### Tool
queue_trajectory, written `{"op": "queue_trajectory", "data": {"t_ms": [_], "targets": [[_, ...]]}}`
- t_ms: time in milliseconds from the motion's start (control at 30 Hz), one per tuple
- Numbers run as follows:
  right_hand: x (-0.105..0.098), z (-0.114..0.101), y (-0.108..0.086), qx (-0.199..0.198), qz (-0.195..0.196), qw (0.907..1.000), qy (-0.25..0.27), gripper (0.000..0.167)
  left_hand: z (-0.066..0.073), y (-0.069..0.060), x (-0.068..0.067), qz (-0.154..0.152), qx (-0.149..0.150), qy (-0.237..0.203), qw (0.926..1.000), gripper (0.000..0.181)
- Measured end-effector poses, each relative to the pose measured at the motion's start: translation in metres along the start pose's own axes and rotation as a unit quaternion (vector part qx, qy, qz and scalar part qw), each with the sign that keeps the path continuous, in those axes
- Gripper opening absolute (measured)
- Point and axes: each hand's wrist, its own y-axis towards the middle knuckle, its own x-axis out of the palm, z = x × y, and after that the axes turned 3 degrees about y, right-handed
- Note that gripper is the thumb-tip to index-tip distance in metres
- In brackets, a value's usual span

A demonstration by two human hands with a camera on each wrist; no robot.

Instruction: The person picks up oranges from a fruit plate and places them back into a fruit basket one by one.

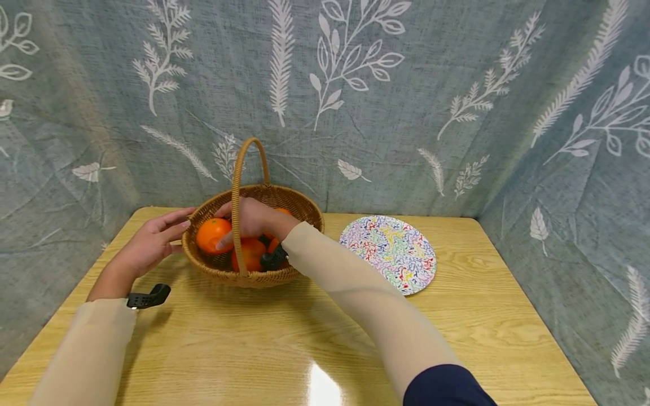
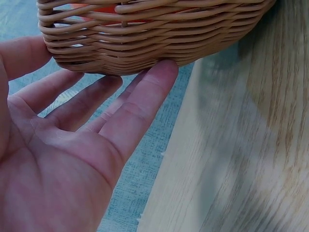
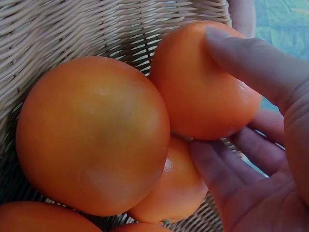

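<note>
A wicker basket (image 1: 269, 278) with a tall arched handle (image 1: 237, 197) stands at the back left of the table and holds several oranges. Reaching in past the handle, my right hand (image 1: 254, 217) grips an orange (image 3: 198, 82) at the basket's left end, thumb on top and fingers beneath. Beside that fruit, a larger orange (image 3: 94, 135) lies close to the right hand, and another orange (image 3: 176, 186) shows partly below them. My left hand (image 1: 152, 239) touches the basket's left end from outside; the left wrist view shows its straight fingertips against the woven wall (image 2: 145, 48).
To the right of the basket, a round plate-like mat (image 1: 388, 254) with multicoloured squiggles lies on the wooden table (image 1: 228, 344). A grey-blue curtain (image 1: 376, 158) with white leaf prints hangs behind and along both sides.
</note>
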Motion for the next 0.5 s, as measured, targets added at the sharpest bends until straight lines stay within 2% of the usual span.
{"op": "queue_trajectory", "data": {"t_ms": [200, 500], "targets": [[0.0006, 0.0020, 0.0005, -0.030, -0.003, 0.9995, -0.010, 0.065, -0.0008, 0.0012, 0.0013, 0.002, 0.004, -0.004, 1.0000, 0.064], [-0.0035, 0.0011, -0.0014, -0.019, -0.005, 0.9992, -0.034, 0.064, -0.0029, 0.0016, -0.0004, 0.004, 0.000, -0.011, 0.9999, 0.063]]}}
